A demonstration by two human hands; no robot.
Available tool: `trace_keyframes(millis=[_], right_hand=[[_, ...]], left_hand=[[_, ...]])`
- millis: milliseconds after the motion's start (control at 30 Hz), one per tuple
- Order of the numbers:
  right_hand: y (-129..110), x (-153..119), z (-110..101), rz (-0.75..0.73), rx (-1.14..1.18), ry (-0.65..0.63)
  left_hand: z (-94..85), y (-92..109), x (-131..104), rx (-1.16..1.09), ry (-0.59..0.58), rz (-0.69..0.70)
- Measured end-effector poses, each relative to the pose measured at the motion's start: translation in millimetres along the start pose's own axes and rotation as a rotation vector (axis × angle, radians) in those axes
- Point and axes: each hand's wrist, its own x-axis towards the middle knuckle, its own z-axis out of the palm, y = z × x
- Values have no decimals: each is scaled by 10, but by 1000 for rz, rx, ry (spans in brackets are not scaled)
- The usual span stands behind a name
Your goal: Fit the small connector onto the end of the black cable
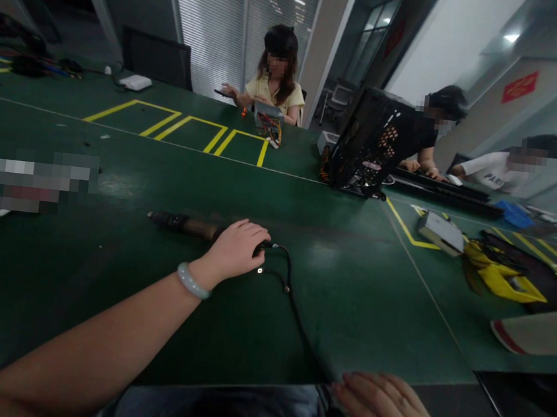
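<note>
My left hand (pixel 237 247), with a pale bangle on the wrist, is closed over the rear end of a black electric screwdriver (pixel 182 225). The tool lies on the green table, its tip pointing left; my palm and fingers hide its back part. From its tail a black cable (pixel 293 306) curves toward me and over the table's near edge. Low on the right, my right hand (pixel 391 413) has its fingers together at this cable by the edge. The fingertips are partly hidden. A short loose lead with a small bright end (pixel 260 271) branches beside my left hand.
A black computer case (pixel 370 142) stands toward the back right. Beyond it are people at the table; one opposite me has a power supply (pixel 269 110). A metal box (pixel 440 232), a yellow tray (pixel 512 283) and a pale roll (pixel 541 331) lie right. Yellow tape marks the green table (pixel 117 271).
</note>
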Motion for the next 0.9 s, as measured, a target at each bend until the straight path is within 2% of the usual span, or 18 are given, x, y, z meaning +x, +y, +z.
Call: trace_keyframes(millis=[67,133,200,300,400,467,533,600,733,800,900], right_hand=[[106,273,-201,-145,33,-149],[203,483,-362,-191,68,-231],[312,553,-464,-202,40,-260],[474,410,-467,-68,-119,-81],[507,228,-282,214,-209,206],[423,249,-106,373,-153,373],[277,432,51,472,-50,454],[111,746,156,437,63,409],[-89,1463,260,223,125,132],[-77,1743,321,190,111,65],[32,2016,427,241,97,-2]], left_hand=[[13,19,-1,7,-17,-12],[19,39,-2,16,-19,-25],[18,49,-15,27,-15,-28],[-1,29,-62,26,-12,-26],[-24,-26,-114,-3,-17,-52],[-29,-57,-127,-17,-32,-55],[-24,-68,-119,-23,-39,-50],[-13,-60,-101,-21,-35,-55],[-6,-23,-75,2,-10,-70],[-19,-9,-76,8,2,-64],[-48,4,-84,9,10,-57]])
